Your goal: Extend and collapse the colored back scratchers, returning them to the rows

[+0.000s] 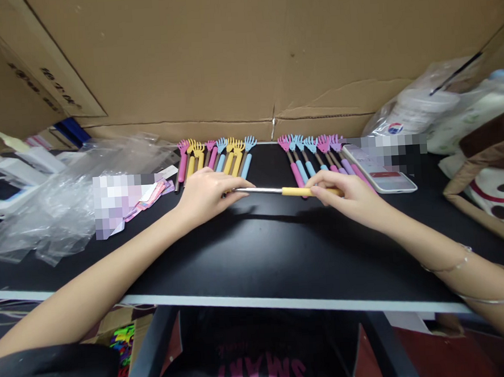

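Note:
Stretched level between my two hands is a back scratcher (295,191) with a yellow grip and a silver metal rod. My left hand (212,191) pinches the rod's left end, and its tip is hidden by the fingers. Around the yellow grip, my right hand (346,191) is closed. Just beyond my left hand lies a row of pink, yellow and blue back scratchers (228,158), claw ends away from me. Behind my right hand lies a second group of back scratchers (304,160) in pink, blue and purple.
A phone (387,171) lies right of the second group. Clear plastic bags (60,206) and small printed cards (152,197) cover the left side. Cardboard (243,52) walls the back. At right stand a bagged cup (418,110) and a brown-trimmed bag (480,157). The black table's (256,256) front edge is near me.

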A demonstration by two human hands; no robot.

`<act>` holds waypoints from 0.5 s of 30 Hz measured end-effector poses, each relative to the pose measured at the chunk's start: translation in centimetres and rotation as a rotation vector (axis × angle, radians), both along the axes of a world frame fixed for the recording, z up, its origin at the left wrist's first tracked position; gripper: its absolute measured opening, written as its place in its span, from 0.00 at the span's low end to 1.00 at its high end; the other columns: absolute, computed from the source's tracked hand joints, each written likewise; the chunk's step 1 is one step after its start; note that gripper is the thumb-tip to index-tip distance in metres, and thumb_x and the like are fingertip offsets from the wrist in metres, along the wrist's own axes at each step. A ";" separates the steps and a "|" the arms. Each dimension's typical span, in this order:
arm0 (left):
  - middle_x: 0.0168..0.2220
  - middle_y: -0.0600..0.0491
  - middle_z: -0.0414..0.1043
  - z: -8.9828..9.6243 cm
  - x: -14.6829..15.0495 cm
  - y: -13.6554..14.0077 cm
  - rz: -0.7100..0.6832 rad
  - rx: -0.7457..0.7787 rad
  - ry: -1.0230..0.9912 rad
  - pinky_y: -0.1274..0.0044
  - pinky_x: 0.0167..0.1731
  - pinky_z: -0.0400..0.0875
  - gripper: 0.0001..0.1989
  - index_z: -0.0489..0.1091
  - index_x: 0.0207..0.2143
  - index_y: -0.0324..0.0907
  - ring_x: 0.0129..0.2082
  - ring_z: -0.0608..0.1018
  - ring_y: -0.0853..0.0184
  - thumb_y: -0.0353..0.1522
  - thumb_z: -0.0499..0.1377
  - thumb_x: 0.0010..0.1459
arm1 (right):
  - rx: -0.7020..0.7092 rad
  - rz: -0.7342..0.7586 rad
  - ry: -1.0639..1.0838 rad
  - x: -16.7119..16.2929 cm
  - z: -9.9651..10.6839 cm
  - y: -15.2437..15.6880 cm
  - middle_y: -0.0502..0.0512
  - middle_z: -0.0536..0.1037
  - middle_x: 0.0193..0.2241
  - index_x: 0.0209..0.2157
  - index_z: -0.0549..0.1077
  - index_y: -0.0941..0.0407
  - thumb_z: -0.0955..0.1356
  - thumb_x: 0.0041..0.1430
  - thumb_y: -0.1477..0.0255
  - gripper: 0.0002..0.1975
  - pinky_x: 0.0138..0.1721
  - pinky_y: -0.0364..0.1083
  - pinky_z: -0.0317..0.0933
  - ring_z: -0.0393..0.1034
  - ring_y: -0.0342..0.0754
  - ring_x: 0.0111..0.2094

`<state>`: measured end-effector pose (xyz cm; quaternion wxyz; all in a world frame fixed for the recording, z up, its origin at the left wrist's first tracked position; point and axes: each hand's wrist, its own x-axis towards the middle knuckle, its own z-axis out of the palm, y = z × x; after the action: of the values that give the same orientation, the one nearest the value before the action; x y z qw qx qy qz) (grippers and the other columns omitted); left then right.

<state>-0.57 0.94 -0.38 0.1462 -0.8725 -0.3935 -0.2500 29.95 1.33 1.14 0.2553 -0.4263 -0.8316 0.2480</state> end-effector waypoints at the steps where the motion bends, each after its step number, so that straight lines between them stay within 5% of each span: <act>1: 0.27 0.56 0.79 -0.1 0.0 0.0 0.010 -0.012 -0.007 0.75 0.31 0.60 0.13 0.79 0.41 0.49 0.28 0.78 0.68 0.41 0.55 0.66 | 0.007 0.000 0.010 0.0 0.0 0.0 0.46 0.65 0.20 0.36 0.72 0.56 0.65 0.60 0.58 0.15 0.25 0.43 0.51 0.57 0.41 0.22; 15: 0.27 0.53 0.79 0.3 0.0 -0.4 -0.013 0.110 0.012 0.75 0.27 0.57 0.18 0.80 0.41 0.48 0.26 0.74 0.68 0.43 0.52 0.67 | -0.093 0.005 0.079 0.0 -0.1 0.1 0.47 0.67 0.21 0.35 0.74 0.56 0.67 0.58 0.56 0.17 0.25 0.43 0.51 0.58 0.40 0.22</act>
<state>-0.57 0.58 -0.04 0.1947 -0.8671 -0.3727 -0.2671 29.94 1.44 1.07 0.2674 -0.4254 -0.8096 0.3036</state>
